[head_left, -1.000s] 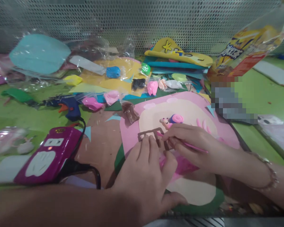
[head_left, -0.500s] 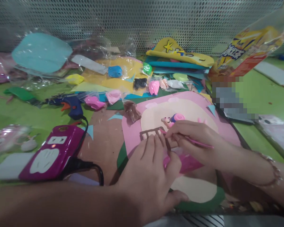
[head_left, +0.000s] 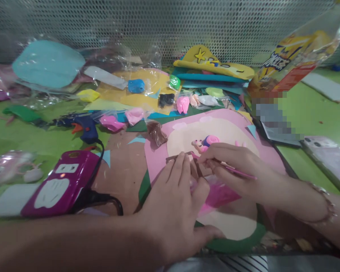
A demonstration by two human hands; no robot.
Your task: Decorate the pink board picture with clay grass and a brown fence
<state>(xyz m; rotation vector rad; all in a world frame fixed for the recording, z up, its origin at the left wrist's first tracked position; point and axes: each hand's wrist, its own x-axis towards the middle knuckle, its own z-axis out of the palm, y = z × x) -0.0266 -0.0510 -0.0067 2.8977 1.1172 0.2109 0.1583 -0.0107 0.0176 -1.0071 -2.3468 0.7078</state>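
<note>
My left hand [head_left: 172,204] lies flat, fingers stretched out, on the pink and cream paper cutout [head_left: 155,151]. Its fingertips cover most of a dark brown strip outline [head_left: 171,158], which looks like clay. My right hand [head_left: 235,162] pinches a thin pink stick-like modelling tool [head_left: 240,173], its tip beside the outline's right end. Just beyond the fingers is a small pink and blue clay snail [head_left: 210,141]. A clear bag with bright pink material [head_left: 219,192] lies under and between my hands.
Small bags of coloured clay, including a brown one [head_left: 156,133], lie behind the cutout. On the left are a blue glue gun [head_left: 88,128] and a magenta power box [head_left: 64,185] with a cable. A bottle [head_left: 289,56] and a phone [head_left: 327,158] are on the right.
My left hand has shifted slightly up and left, its fingers now hiding more of the brown outline. The right hand keeps its grip on the pink tool and has barely moved.
</note>
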